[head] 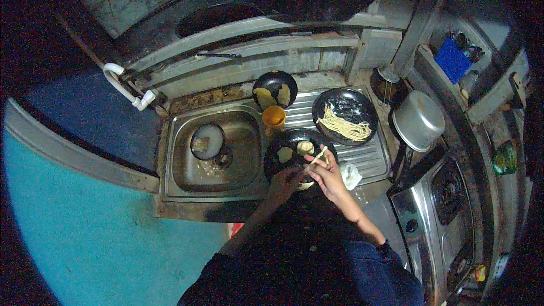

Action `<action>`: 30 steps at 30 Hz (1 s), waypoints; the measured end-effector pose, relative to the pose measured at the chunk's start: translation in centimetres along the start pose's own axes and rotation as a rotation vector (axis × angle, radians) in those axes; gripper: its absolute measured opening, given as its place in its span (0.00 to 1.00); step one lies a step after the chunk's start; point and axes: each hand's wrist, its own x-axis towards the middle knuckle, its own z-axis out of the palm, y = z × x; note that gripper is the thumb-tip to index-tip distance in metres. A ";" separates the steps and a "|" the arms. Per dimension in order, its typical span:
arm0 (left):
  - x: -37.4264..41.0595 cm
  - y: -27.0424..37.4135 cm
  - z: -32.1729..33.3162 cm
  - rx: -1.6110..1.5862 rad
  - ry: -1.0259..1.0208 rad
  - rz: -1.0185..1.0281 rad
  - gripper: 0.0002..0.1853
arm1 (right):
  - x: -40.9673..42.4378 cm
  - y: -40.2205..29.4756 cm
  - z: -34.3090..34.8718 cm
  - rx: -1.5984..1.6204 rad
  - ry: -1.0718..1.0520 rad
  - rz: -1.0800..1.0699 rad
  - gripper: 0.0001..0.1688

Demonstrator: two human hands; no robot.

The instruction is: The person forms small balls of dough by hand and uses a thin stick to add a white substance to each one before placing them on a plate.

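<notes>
A thin pale dough strip (318,155) is pinched in the fingers of my right hand (326,174), above a round black pan (276,142). My left hand (285,182) meets it at the fingertips from the left; shade hides what its fingers grip. Just below the hands shows another bit of pale dough (306,185). In the black pan lie a round lump of dough (305,148) and a flatter, duller piece (284,154). Beyond it to the right, a second dark round pan (348,97), dusted with white powder, holds a bundle of dough strands (344,125).
A steel sink (244,170) on the left holds a bowl (216,136) of cloudy liquid. Behind stand an orange cup (273,115) and a small black pan (274,78). Rightward are a white plastic bag (350,175), an upturned aluminium pot (420,119) and a gas stove (425,221).
</notes>
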 end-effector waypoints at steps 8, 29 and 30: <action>-0.2 -0.4 -0.8 0.064 -0.147 -0.013 0.14 | 0.9 -1.0 -1.2 0.094 0.112 -0.009 0.38; -0.5 1.2 -0.2 0.258 0.057 0.121 0.14 | 0.6 1.9 -1.7 -0.304 -0.012 -0.080 0.55; -0.4 0.8 -0.2 0.274 0.062 0.096 0.14 | 0.7 1.9 -1.6 -0.316 -0.029 -0.103 0.54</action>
